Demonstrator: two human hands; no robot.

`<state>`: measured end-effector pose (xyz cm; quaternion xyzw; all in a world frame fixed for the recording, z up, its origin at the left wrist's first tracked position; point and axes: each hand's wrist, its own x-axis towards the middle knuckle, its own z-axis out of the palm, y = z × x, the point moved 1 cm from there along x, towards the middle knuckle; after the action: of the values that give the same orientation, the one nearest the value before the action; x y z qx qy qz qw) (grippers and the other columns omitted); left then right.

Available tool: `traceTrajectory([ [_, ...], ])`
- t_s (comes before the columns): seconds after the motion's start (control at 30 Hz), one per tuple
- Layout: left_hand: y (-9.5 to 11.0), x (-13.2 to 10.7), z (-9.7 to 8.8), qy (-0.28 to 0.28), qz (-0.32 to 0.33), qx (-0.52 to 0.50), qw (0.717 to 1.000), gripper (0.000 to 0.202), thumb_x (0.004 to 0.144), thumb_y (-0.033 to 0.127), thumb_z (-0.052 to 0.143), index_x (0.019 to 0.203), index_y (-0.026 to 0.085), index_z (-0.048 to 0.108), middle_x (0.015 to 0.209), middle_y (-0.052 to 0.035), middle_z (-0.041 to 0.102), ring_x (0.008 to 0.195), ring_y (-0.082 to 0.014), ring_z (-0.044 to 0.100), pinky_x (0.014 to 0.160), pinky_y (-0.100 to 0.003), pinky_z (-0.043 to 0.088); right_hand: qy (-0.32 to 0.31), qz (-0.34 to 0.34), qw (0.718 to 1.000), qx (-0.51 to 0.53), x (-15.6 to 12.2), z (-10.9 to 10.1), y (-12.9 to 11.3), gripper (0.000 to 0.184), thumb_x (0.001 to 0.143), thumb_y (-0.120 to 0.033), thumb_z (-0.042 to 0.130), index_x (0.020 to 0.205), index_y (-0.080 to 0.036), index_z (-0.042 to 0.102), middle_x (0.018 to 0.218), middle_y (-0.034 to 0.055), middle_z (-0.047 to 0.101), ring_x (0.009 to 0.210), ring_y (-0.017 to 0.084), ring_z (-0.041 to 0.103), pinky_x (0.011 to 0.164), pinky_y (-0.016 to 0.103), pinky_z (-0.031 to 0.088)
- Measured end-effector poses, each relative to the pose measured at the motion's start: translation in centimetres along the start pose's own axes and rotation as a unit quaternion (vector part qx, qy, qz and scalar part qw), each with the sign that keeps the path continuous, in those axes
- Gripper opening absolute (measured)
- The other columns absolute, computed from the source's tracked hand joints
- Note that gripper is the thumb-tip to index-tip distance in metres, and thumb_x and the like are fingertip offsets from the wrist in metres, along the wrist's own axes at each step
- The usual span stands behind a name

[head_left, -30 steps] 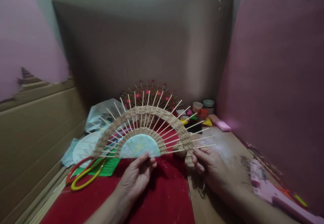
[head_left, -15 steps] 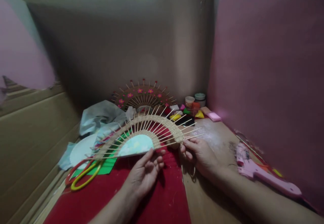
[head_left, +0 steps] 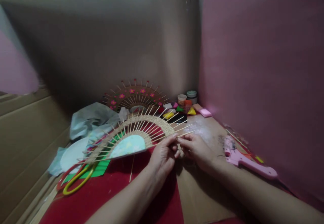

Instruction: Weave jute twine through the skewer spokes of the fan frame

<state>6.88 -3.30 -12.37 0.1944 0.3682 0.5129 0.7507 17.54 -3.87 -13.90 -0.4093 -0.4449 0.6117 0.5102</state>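
A half-round woven fan [head_left: 167, 126], made of thin sticks with twine bands and a pale green centre, tilts over the red cloth [head_left: 121, 197]. My left hand [head_left: 164, 156] is closed at the right end of its outer band, thumb and forefinger pinched there. Meeting it fingertip to fingertip, my right hand [head_left: 196, 148] also pinches at that band end, beside the outermost stick. Whether a loose twine end lies between the fingers is hidden. From the fan's lower edge a thin strand [head_left: 132, 169] hangs down.
A finished fan with pink flowers [head_left: 136, 94] leans at the back. Scissors with red and yellow handles [head_left: 78, 183] lie at left by a white disc [head_left: 74, 154] and grey cloth [head_left: 93, 119]. A pink glue gun [head_left: 253, 165] rests at right; small jars [head_left: 191, 96] and clay pieces [head_left: 205, 112] sit behind.
My left hand has moved right, from the fan's pale centre to the band's right end, meeting my right hand. The view has turned slightly right, and a strand now shows below the fan.
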Motion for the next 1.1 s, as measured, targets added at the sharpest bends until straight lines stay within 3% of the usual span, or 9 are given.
traceTrajectory([
  [0.23,0.3,-0.6,-0.3,-0.007,0.031,0.023,0.999,0.006,0.072,0.007,0.059,0.078,0.008,0.061,0.057,0.0034,0.047,0.041,-0.0036,0.038,0.034,-0.016,0.028,0.021,0.037,0.997,0.061,0.8,-2.4,-0.9,0.011,0.062,-0.016,0.061,0.064,-0.015,0.05,0.043,-0.0072,0.043,0.032,0.003,0.031,0.033,0.016,0.017],
  [0.47,0.1,-0.7,-0.7,-0.003,0.029,0.033,0.999,0.004,0.073,0.006,0.056,0.075,0.008,0.058,0.06,0.0016,0.051,0.042,-0.0043,0.043,0.034,-0.016,0.03,0.067,0.09,0.987,0.114,1.6,-3.5,-1.5,0.011,0.061,-0.019,0.059,0.069,-0.015,0.052,0.046,-0.0069,0.043,0.035,0.002,0.03,0.035,0.015,0.017],
  [0.73,0.1,-0.9,-0.4,0.027,0.013,0.032,0.999,0.01,0.077,0.003,0.051,0.074,0.008,0.058,0.073,-0.0101,0.065,0.042,-0.0038,0.049,0.033,-0.012,0.035,0.16,-0.032,0.983,0.084,0.8,-3.1,-2.4,0.011,0.058,-0.023,0.055,0.054,-0.017,0.047,0.039,-0.0103,0.025,0.036,0.003,0.013,0.037,0.022,0.006],
  [0.93,0.1,-1.5,-0.3,0.022,0.001,0.03,0.999,0.011,0.078,0.002,0.05,0.073,0.007,0.059,0.074,-0.0144,0.067,0.043,-0.0043,0.052,0.037,-0.012,0.041,0.213,-0.122,0.969,-0.02,0.3,-3.3,-3.1,0.011,0.058,-0.016,0.054,0.047,-0.016,0.05,0.038,-0.0075,0.033,0.04,0.005,0.024,0.04,0.024,0.012],
  [1.1,-0.1,-1.5,-0.6,0.016,0.001,0.031,0.999,0.012,0.078,0.002,0.049,0.072,0.007,0.059,0.073,-0.0135,0.066,0.042,-0.0043,0.051,0.037,-0.012,0.041,0.202,-0.145,0.967,-0.048,0.2,-3.5,-3.2,0.017,0.059,-0.015,0.049,0.043,-0.017,0.044,0.038,-0.0072,0.03,0.04,0.005,0.024,0.04,0.024,0.014],
])
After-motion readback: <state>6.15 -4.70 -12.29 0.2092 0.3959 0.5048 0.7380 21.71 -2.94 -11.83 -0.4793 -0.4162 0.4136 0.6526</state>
